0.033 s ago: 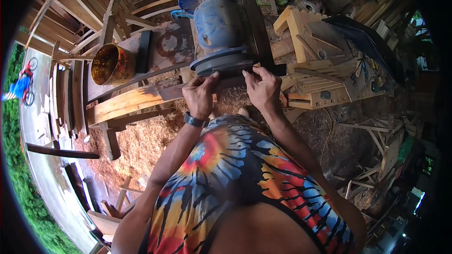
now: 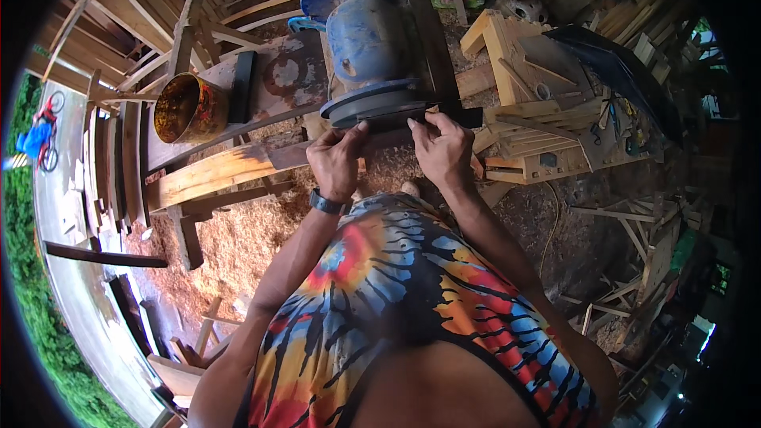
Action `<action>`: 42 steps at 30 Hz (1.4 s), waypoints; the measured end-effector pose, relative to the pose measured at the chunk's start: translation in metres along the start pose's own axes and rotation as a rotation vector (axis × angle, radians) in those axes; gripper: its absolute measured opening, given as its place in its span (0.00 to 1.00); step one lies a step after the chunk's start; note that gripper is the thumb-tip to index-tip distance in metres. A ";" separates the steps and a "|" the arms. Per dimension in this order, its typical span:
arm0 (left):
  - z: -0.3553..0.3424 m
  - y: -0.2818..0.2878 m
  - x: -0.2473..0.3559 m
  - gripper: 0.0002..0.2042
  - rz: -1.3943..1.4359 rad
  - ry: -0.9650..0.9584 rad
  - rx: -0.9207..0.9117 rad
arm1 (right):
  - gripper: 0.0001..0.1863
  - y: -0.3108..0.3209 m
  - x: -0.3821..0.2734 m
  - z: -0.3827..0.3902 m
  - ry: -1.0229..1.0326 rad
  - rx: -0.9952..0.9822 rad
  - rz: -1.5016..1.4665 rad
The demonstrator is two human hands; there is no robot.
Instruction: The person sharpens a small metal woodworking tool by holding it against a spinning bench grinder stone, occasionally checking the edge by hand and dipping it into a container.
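A blue bench grinder sits in front of me, its grey grinding wheel on the near end. Between my hands a thin, dark flat strip, blade-like, lies against the near side of that wheel. My left hand pinches its left end between thumb and fingers. At the other end, my right hand grips it the same way, fingers curled. The fingertips are very close to the wheel. Whether the wheel is turning I cannot tell.
Left of the grinder, a rusty yellow-brown can stands on a wooden bench. A long plank runs below it. Wood shavings cover the ground. To the right, a wooden stand bears tools and a dark sheet.
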State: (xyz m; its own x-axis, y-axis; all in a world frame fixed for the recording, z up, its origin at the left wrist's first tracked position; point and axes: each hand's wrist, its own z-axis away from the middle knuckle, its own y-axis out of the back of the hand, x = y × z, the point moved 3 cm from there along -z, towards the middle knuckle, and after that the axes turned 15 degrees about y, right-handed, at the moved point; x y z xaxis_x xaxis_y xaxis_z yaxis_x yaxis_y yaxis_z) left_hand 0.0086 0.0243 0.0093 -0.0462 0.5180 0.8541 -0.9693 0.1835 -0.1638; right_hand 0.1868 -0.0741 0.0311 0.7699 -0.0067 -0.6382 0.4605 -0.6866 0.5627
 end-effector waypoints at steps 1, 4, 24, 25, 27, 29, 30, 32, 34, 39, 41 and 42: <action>0.000 0.002 0.000 0.12 -0.001 0.000 0.000 | 0.13 -0.001 -0.002 0.000 0.013 -0.008 -0.006; 0.002 0.004 0.003 0.12 0.010 -0.002 -0.011 | 0.13 0.000 -0.006 -0.002 0.053 0.002 0.008; -0.002 0.028 0.003 0.12 0.028 -0.007 0.028 | 0.13 -0.012 -0.028 -0.004 0.081 0.010 -0.044; -0.002 0.027 0.003 0.12 0.024 -0.006 0.023 | 0.13 -0.012 -0.029 -0.003 0.078 0.005 -0.056; -0.003 0.029 0.002 0.12 0.060 0.008 0.018 | 0.13 -0.015 -0.028 -0.002 0.086 0.019 -0.066; -0.004 0.033 0.001 0.12 0.027 0.011 0.008 | 0.13 -0.017 -0.028 -0.001 0.093 0.032 -0.075; -0.004 0.034 0.001 0.12 -0.001 0.012 0.001 | 0.13 -0.017 -0.029 0.000 0.103 0.047 -0.073; -0.004 0.034 0.001 0.12 -0.002 0.010 0.004 | 0.13 -0.020 -0.030 0.002 0.107 0.066 -0.070; -0.005 0.037 0.000 0.12 -0.004 0.007 0.008 | 0.13 -0.024 -0.030 0.004 0.063 0.121 -0.176; -0.010 0.049 -0.006 0.12 -0.036 0.000 0.032 | 0.13 -0.028 -0.035 0.005 0.102 0.113 -0.139; -0.011 0.049 -0.006 0.12 -0.012 0.006 0.021 | 0.14 -0.031 -0.034 0.005 0.111 0.108 -0.134; -0.011 0.050 -0.006 0.12 0.019 0.011 0.013 | 0.13 -0.033 -0.034 0.006 0.108 0.103 -0.146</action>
State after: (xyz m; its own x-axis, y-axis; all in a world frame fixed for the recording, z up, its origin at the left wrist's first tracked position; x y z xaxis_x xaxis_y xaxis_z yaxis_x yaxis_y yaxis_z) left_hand -0.0366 0.0393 -0.0096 -0.0617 0.5300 0.8457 -0.9714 0.1628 -0.1729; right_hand 0.1432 -0.0554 0.0310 0.7438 0.1725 -0.6458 0.5274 -0.7451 0.4083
